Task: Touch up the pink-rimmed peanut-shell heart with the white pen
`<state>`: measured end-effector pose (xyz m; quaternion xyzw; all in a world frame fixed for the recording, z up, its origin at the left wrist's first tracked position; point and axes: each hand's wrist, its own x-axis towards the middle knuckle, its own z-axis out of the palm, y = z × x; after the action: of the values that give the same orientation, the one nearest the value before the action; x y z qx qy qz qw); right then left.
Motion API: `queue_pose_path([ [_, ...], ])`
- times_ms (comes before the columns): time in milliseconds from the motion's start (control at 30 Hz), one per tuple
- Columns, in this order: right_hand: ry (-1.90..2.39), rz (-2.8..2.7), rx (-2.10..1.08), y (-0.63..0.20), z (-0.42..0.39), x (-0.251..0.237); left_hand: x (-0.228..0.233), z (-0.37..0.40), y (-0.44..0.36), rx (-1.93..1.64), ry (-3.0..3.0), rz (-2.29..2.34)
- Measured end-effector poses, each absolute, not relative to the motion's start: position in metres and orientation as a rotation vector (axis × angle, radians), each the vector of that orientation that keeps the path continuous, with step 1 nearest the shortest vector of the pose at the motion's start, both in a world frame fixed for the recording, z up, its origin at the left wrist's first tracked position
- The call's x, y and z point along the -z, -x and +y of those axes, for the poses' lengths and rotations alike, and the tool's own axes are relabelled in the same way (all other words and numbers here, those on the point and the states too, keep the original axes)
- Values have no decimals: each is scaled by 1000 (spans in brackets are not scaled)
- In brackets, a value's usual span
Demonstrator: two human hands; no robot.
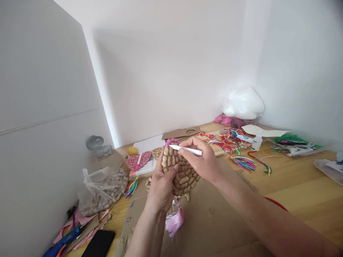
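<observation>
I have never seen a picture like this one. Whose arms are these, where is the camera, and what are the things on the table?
There is no machine here. The camera sits on a person's head and looks down at their own two bare arms. The left hand holds up a heart-shaped piece covered with peanut shells, with a pink tassel hanging below it. The right hand holds a thin white pen, its pink tip at the top edge of the piece. On the wooden table lie a flat brown cardboard sheet, a clear plastic bag of peanuts, a pink painted heart, bundles of bright multicoloured threads and a black phone.
</observation>
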<state>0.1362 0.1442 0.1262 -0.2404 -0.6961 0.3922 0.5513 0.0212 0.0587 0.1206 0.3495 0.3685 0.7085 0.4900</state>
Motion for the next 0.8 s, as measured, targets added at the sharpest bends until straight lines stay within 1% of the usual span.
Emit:
queue_pose_path([
  [167, 607, -1746, -853, -145, 148, -135, -120, 60, -23, -1750, -871, 941],
  [467, 732, -2019, -479, -152, 143, -136, -115, 63, -23, -1789, -872, 910],
  [667, 742, -2086, -570, -151, 138, -141, -114, 63, -19, -1763, -902, 848],
  [800, 693, -2097, -552, -150, 138, -140, -117, 61, -19, -1758, -855, 836],
])
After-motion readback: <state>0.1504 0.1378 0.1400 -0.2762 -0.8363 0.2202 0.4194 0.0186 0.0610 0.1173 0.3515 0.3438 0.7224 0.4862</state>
